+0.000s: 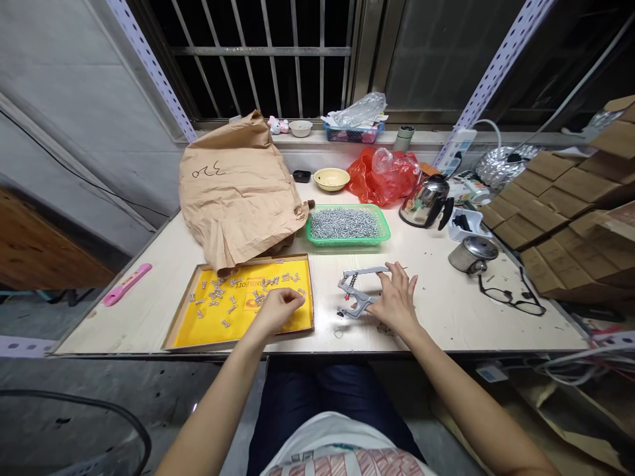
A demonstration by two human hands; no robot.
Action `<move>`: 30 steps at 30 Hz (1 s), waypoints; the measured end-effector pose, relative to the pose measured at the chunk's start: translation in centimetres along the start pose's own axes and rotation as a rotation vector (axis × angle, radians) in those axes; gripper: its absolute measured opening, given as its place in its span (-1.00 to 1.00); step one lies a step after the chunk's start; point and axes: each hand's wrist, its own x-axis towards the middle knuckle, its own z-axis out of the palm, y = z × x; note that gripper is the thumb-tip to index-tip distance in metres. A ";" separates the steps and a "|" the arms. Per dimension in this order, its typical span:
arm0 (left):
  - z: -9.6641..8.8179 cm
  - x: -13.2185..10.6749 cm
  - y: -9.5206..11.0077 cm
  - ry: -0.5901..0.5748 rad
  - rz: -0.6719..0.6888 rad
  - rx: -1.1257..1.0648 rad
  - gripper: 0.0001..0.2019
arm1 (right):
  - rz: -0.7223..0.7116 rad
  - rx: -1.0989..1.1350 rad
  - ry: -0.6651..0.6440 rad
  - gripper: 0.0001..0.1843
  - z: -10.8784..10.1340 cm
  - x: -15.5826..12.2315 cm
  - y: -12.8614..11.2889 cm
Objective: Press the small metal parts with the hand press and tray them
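My left hand (pixel 278 311) is over the right part of a shallow yellow-lined tray (pixel 208 327). Its thumb and fingertips are pinched together, and whatever they hold is too small to make out. Small metal pieces (pixel 217 291) lie scattered on the yellow lining. To the right, my right hand (pixel 398 301) grips a grey metal hand tool (pixel 362 304) with two handles and a coil spring, its jaw end pointing left. Behind the tool, a green plastic basket (pixel 347 242) holds many small shiny metal parts (pixel 342 223).
A big brown paper bag (pixel 243 192) overhangs the tray's back edge. A cream bowl (pixel 331 178), red plastic bag (pixel 381 175) and kettle (pixel 425 201) stand behind. Rightward are a metal mug (pixel 471 254), glasses (pixel 513 297) and stacked cardboard boxes (pixel 560 205). A pink-handled tool (pixel 127 284) lies left.
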 end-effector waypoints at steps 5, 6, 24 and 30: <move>5.3 -1.3 1.9 -0.029 -0.190 -0.632 -0.82 | -0.064 -0.015 0.028 -0.12 -0.9 0.8 -1.8; 6.1 -1.4 2.1 -0.034 -0.219 -0.696 -0.83 | -0.075 -0.020 0.034 -0.12 -1.0 1.0 -2.0; 8.0 -1.3 1.8 0.001 -0.395 -0.891 -0.85 | -0.082 -0.062 0.025 -0.16 -1.0 1.1 -2.3; 8.2 -1.6 1.9 -0.016 -0.420 -0.890 -0.89 | -0.088 -0.067 0.027 -0.21 -1.0 1.0 -2.3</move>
